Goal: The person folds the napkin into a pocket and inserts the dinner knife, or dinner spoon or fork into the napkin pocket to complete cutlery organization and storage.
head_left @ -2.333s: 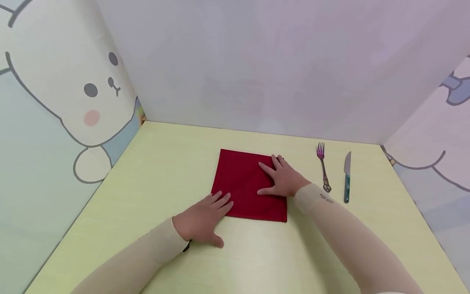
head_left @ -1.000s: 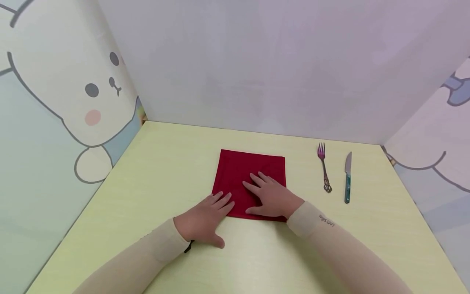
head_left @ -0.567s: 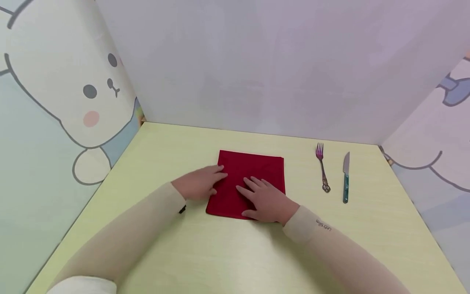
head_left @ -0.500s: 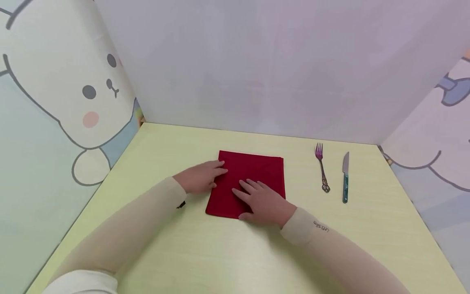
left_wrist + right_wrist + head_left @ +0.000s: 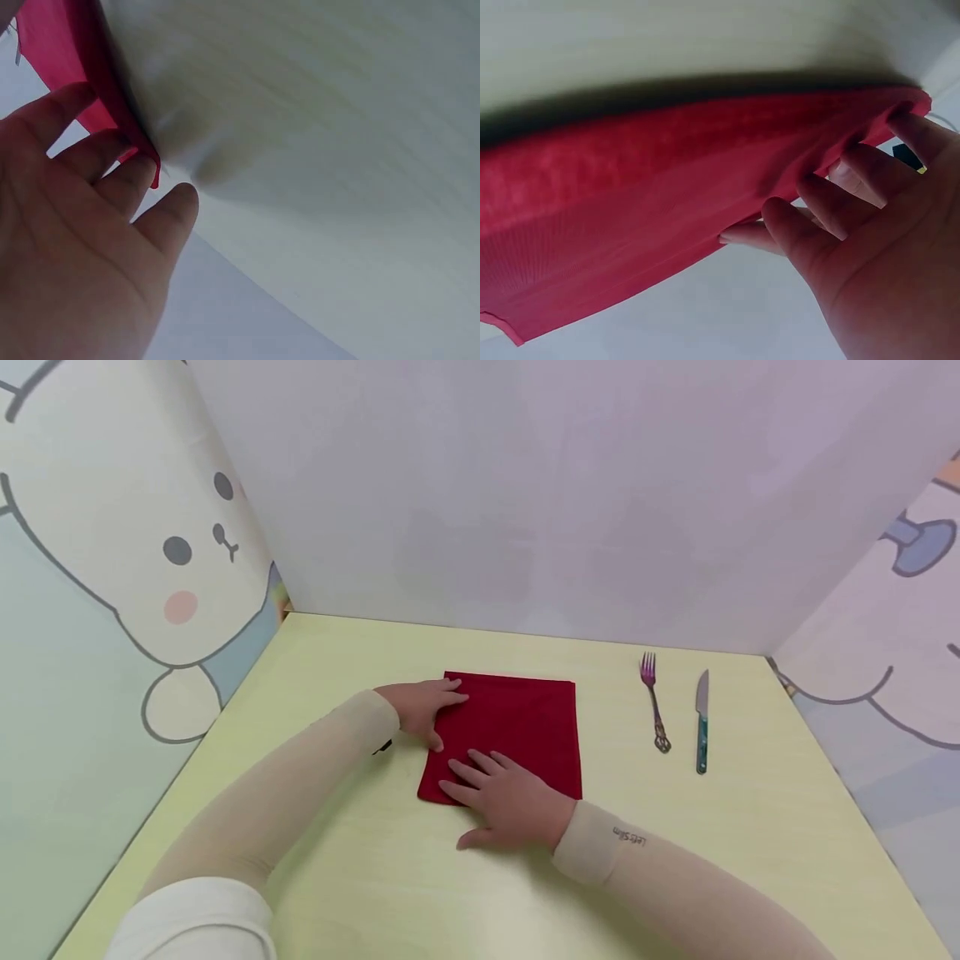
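A red cloth (image 5: 517, 718), folded into a square, lies flat on the pale yellow table. My left hand (image 5: 420, 703) rests across its far left edge with fingers spread over the fabric. At the near edge my right hand (image 5: 510, 806) lies palm down, fingers spread on the cloth and thumb over the table. In the left wrist view, several fingertips press on the edge of the red cloth (image 5: 56, 45). From the right wrist, fingertips touch the surface of the red cloth (image 5: 645, 195), with fingertips of the left hand showing beyond it.
Right of the cloth lie a fork (image 5: 655, 697) with an ornate handle and a knife (image 5: 702, 722) with a green handle. A pale wall (image 5: 495, 510) rises behind the table (image 5: 360, 885), and cartoon-printed panels stand at both sides.
My left hand has moved from the cloth's near left corner up to its far left corner. The right hand has slid from the right side toward the near edge, leftward.
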Demonstrator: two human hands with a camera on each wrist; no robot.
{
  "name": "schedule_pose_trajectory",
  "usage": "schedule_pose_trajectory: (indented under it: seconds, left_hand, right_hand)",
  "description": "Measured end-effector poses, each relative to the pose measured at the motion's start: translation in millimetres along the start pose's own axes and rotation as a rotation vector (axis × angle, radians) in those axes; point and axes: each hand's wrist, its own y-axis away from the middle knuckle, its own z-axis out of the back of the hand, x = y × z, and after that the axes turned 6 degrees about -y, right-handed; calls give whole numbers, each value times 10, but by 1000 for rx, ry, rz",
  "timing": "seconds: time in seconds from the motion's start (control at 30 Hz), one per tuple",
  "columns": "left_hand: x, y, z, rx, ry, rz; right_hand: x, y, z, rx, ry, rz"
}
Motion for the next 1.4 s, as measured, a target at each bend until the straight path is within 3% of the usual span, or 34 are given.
schedule_pose_trajectory:
  seconds: [0.27,0.67,1.03,1.4]
  left_hand:
    - [9,14,-2,-8,3,-3]
    - [30,3,0,5,42,-31]
    - [17,14,12,6,45,-38]
    - [40,18,-10,-2,48,-40]
  right_hand:
    - [107,-23,-22,-13,1,36]
    - [163,-38,-43,-11,27,28]
    - [256,-107,-22,-68,78,70]
    - [229,-103,-30,-34,34,59]
